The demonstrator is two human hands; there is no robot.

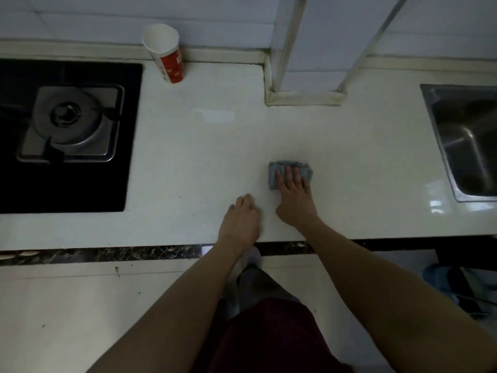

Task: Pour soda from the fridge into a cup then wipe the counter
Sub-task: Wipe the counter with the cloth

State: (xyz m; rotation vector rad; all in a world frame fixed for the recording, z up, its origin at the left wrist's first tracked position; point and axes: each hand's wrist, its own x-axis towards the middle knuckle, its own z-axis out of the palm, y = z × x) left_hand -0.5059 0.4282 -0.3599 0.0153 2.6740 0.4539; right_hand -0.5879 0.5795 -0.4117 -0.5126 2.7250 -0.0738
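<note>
Clearly the small folded grey cloth (290, 175) is soft, light and limp; judged from its bunched folds, it would crumple if pinched at a corner, so flat pressure from above suits it best. It lies on the pale stone counter (188, 157) beneath the right hand (293, 197), whose fingers (288, 175) are spread flat on top, pressing rather than gripping. Just beside it, nearer the counter edge, the left hand (242, 219) rests loosely curled on bare counter, holding nothing. Well beyond both hands, against the wall, stands the red-and-white paper cup (166, 56).

dim, soft focus | glare: counter (441, 208) (right edge) | wide-angle bending at edges
</note>
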